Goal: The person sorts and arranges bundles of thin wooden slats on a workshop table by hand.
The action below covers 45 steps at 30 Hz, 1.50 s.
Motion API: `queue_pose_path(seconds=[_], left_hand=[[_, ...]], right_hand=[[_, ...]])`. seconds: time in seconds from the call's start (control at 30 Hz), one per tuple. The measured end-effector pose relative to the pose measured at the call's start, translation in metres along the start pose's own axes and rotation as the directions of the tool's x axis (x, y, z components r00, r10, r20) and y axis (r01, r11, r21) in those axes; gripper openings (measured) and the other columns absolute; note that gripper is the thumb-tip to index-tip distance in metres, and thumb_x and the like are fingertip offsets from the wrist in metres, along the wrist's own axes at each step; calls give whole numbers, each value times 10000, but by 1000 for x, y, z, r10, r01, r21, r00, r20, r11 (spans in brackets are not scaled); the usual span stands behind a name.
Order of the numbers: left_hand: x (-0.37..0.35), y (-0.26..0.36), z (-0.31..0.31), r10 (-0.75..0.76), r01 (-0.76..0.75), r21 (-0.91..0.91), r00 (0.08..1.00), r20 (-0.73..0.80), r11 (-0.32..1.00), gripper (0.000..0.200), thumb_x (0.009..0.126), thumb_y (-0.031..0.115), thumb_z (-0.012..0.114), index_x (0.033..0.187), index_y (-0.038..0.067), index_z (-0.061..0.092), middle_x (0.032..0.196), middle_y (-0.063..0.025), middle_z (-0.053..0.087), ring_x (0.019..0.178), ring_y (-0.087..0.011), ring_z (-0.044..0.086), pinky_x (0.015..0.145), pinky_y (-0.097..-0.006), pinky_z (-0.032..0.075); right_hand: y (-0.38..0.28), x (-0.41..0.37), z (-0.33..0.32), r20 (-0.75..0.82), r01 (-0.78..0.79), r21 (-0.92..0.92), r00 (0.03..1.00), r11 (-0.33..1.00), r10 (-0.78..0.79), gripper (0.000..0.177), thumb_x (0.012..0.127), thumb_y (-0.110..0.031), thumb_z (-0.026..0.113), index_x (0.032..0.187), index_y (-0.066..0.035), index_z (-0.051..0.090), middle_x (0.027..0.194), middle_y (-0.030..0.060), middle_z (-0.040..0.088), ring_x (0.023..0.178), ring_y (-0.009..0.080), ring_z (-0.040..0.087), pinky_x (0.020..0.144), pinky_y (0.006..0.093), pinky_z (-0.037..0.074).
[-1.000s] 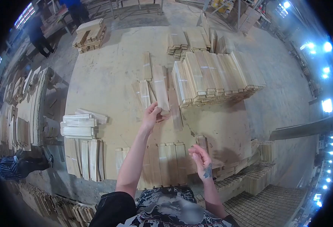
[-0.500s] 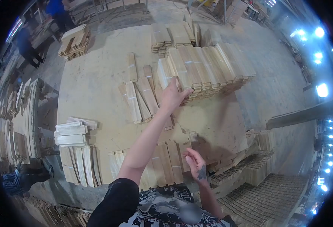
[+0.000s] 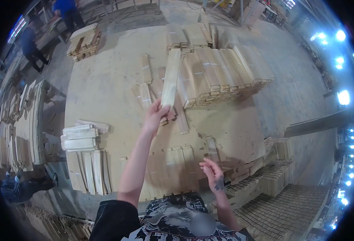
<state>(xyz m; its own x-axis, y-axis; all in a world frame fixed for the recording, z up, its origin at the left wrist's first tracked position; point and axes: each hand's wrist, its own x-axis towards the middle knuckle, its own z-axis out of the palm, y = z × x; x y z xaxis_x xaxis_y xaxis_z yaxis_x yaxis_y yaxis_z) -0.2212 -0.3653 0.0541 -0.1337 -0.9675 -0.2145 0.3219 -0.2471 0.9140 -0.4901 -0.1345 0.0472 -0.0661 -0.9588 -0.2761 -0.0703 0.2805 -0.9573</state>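
My left hand (image 3: 155, 116) is closed around the near end of a pale wooden plank (image 3: 171, 78), which is held up over the table and points away from me. Behind it, a large stack of planks (image 3: 221, 72) stands to the right, and several loose planks (image 3: 146, 70) lie to the left, partly hidden by the held one. My right hand (image 3: 214, 174) hovers near the table's front edge, fingers loosely bent and apart, with nothing in it. A short plank (image 3: 211, 146) lies just beyond that hand, and a row of planks (image 3: 173, 168) runs along the front edge.
Pale planks (image 3: 80, 136) are piled at the table's left, above more upright-lying boards (image 3: 88, 170). Another stack (image 3: 84, 42) sits at the far left corner. Slatted wood stacks (image 3: 277, 205) stand at the lower right. Other people (image 3: 70, 16) are at the far left.
My left hand has come back and left from the big stack, now gripping a plank lifted from it. My right hand has barely moved.
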Motion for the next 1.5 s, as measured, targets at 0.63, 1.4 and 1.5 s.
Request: queue_pose_path(seconds=[0.63, 1.4, 1.5], left_hand=[[-433, -142, -174, -182, 232, 57, 874, -451, 971, 744, 953, -79, 547, 1616, 112, 266, 1161, -76, 667, 802, -126, 611, 733, -294, 543], [-397, -170, -113, -177, 250, -27, 604, -777, 968, 274, 1027, 265, 622, 1071, -1, 667, 858, -59, 669, 717, -127, 626, 614, -267, 485], [-393, -147, -106, -81, 253, 116, 653, -753, 961, 272, 1021, 274, 636, 1056, 7, 679, 826, -40, 661, 698, -104, 603, 625, -262, 476]], right_hand=[[115, -68, 17, -37, -106, -375, 994, 921, 100, 592, 952, -68, 616, 1517, -88, 442, 992, 87, 682, 914, 152, 644, 828, 306, 520], [116, -61, 6, -26, -58, -327, 998, 943, 52, 523, 974, -150, 663, 1463, -47, 511, 995, 55, 699, 865, 103, 624, 805, 262, 502], [110, -58, 4, -23, -24, -225, 1000, 974, 19, 488, 969, -158, 675, 1423, -34, 547, 966, 46, 692, 833, 106, 613, 781, 268, 499]])
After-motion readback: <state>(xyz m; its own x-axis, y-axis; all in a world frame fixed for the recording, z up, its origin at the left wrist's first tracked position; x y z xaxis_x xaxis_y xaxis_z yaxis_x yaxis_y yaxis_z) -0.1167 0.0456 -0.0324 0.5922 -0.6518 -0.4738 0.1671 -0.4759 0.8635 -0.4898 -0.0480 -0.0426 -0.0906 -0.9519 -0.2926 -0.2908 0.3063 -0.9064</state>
